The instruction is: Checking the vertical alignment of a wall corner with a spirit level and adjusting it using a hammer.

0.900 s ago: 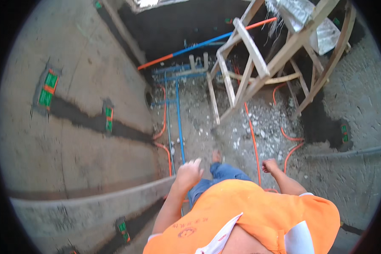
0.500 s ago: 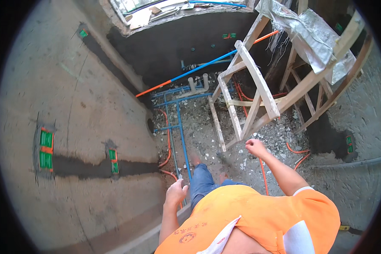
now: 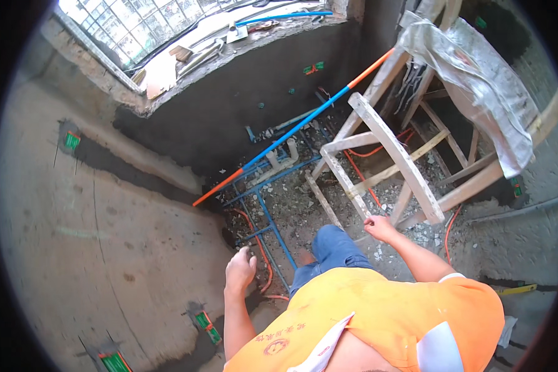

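My left hand [image 3: 240, 270] hangs by my side with the fingers curled and nothing in it, above the blue pipes [image 3: 271, 226] and an orange hose [image 3: 261, 251] lying on the rubble floor. My right hand [image 3: 381, 228] reaches forward to the lower end of a slat of the pale wooden trestle [image 3: 390, 155]. It touches or nearly touches the wood, and I cannot tell whether the fingers grip it. My knee in blue jeans [image 3: 333, 248] steps forward between the hands.
A long blue pipe with orange ends [image 3: 291, 130] leans across the dark wall. A grey sheet [image 3: 477, 87] drapes over the trestle's top. Green boxes [image 3: 204, 322] sit in chased grooves of the left wall. Boards and scraps lie on the window sill [image 3: 186, 59].
The view has swung up toward the window corner and I have stepped closer. My right hand rose to the trestle's slat; my left hand dropped to my side.
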The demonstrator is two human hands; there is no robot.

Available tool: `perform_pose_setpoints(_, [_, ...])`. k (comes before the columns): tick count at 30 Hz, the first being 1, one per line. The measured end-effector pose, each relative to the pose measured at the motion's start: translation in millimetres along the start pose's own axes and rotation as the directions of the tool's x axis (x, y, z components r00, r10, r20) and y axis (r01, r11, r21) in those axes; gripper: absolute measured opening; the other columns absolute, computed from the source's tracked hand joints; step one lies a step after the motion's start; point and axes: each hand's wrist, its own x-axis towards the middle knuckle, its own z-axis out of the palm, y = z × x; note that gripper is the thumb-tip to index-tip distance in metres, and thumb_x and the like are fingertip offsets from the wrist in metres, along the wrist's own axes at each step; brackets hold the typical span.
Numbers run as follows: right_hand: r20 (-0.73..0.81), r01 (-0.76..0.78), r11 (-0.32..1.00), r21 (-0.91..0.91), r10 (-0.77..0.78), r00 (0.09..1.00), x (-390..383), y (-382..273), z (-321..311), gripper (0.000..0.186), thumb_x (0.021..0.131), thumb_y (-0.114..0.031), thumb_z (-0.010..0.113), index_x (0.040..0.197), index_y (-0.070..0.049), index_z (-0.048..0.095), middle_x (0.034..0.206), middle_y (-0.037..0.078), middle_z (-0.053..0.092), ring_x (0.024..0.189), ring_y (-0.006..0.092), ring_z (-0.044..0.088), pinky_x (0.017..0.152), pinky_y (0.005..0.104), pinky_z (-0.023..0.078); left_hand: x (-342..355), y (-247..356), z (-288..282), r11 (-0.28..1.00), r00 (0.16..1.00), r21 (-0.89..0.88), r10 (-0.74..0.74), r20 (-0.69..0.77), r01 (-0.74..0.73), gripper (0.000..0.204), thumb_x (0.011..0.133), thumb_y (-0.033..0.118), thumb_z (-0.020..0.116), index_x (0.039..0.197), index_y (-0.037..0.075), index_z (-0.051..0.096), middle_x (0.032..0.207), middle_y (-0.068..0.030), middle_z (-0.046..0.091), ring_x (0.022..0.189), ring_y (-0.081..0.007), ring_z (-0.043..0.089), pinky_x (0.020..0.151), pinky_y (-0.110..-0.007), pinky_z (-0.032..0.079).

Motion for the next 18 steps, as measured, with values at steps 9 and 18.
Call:
perform_pose_setpoints(9, [0.088, -0.293, 0.898, 0.327, 0.280, 0.956, 99.1, 26.4, 11.1, 0.023, 0.078, -0.017, 0.063, 0.096, -0.002, 0.065, 0.077, 0.010, 0.066, 0.066, 0.0182, 0.064, 0.058, 0.0308, 0.052, 207.6, 51.6, -38.6, 0.979, 0.979, 0.010, 0.202, -0.003, -0.202, 0.033, 0.082, 0.024, 0.062, 0.109, 0.005, 0.058, 0.093, -0.0171, 0.066, 0.088, -0.0345, 0.063, 0.076, -0.043, 0.052])
perform_pose_setpoints(18, [0.118, -0.473, 0.524, 0.708, 0.573, 0.811, 134.4, 17.0, -22.8, 0.017, 0.085, -0.014, 0.058, 0.100, -0.005, 0.061, 0.076, 0.003, 0.064, 0.056, 0.0109, 0.060, 0.047, 0.0255, 0.051, 385.2, 79.3, -84.0, 0.968, 0.953, -0.079, 0.215, -0.212, -0.236, 0.023, 0.083, 0.020, 0.060, 0.100, 0.005, 0.065, 0.086, -0.0164, 0.068, 0.083, -0.0340, 0.066, 0.075, -0.043, 0.052])
